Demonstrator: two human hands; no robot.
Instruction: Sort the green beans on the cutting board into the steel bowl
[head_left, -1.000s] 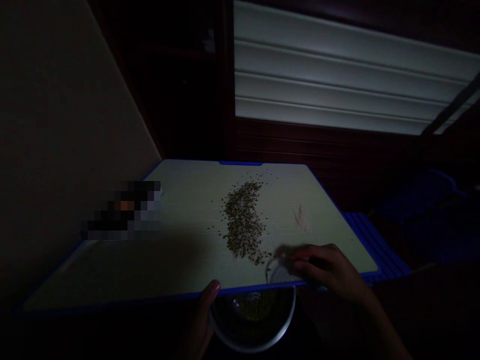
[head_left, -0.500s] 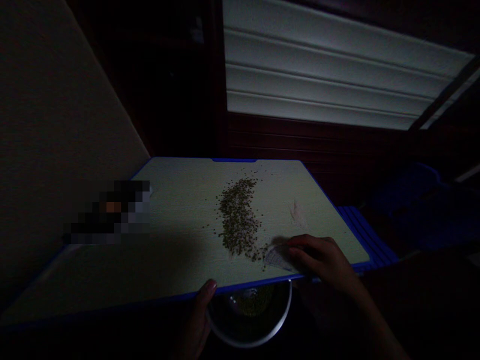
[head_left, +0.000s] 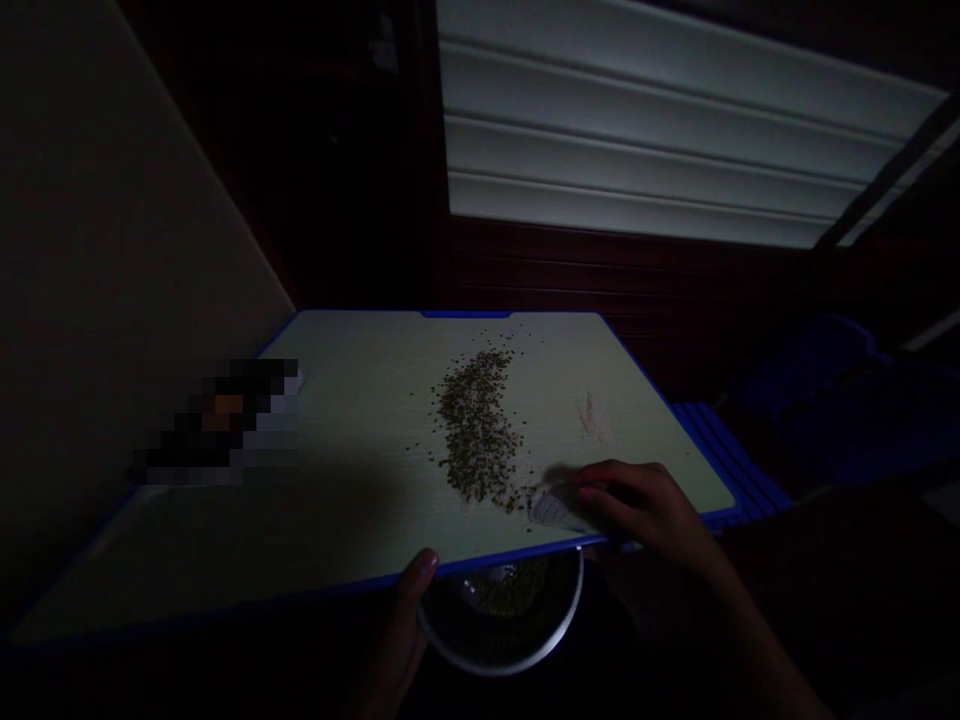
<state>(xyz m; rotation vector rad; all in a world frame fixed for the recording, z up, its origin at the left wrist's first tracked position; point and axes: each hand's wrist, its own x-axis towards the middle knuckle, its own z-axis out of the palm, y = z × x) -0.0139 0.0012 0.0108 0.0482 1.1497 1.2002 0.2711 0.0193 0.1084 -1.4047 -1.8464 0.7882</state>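
Note:
Small dark green beans or seeds (head_left: pixel 480 425) lie in a loose pile on the pale, blue-edged table top (head_left: pixel 337 380). At the pile's near right end, my right hand (head_left: pixel 637 505) pinches a thin, pale, rounded flat piece (head_left: pixel 556 506) with a faint pattern; its exact kind is unclear. My left hand (head_left: pixel 409 610) is at the near edge, its thumb against the blue rim, closed at the side of a metal bowl (head_left: pixel 551 652). Its other fingers are mostly in shadow. Under the table's edge, the bowl holds more greenish beans or seeds.
A pale powdery patch (head_left: pixel 592 418) marks the table's right side. A pixelated, blurred-out object (head_left: pixel 225 420) lies at the left edge beside a wall (head_left: pixel 112 250). Blue plastic items (head_left: pixel 810 370) stand at right. Behind is a dark wooden frame with white slats (head_left: pixel 600 130). The light is dim.
The view has shifted slightly. Both hands, the flat piece and the bowl keep nearly the same places, and the pile looks much the same.

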